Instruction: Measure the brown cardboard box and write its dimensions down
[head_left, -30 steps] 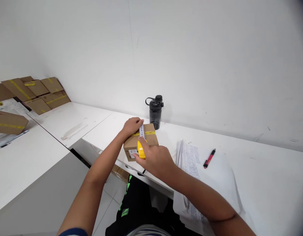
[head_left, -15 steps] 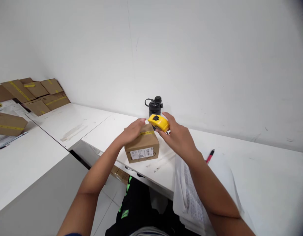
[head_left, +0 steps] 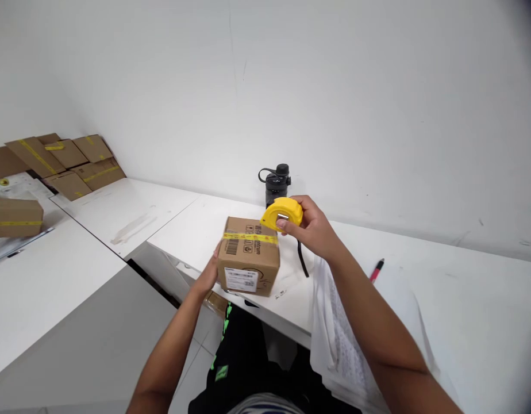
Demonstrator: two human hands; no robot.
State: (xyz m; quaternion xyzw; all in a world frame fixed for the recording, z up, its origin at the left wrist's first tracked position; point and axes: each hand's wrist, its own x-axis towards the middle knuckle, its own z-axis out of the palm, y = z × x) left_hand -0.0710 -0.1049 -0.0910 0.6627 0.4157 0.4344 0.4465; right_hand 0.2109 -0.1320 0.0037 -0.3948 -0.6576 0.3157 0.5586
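Note:
A yellow tape measure (head_left: pixel 284 210) with a dark strap hanging from it is in my right hand (head_left: pixel 311 224), thumb across its side and fingers behind. It is held just above the far right corner of a small cardboard box (head_left: pixel 248 259). The box has yellow tape across its top and a white label on its near side. My left hand (head_left: pixel 210 273) grips the box at its left side, most of its fingers hidden behind the cardboard. Behind the tape measure a black water bottle (head_left: pixel 276 184) stands near the wall.
Papers in a plastic sleeve (head_left: pixel 334 339) lie to the right, overhanging the table edge, with a red and black pen (head_left: pixel 376 270) beside them. Several taped cardboard boxes (head_left: pixel 67 155) are stacked far left. Another taped box (head_left: pixel 15 218) sits at the left edge.
My left hand has gone from the top of the box down to its left side, and the box has turned and tilted. The tape measure has rotated in my right hand, its side now showing.

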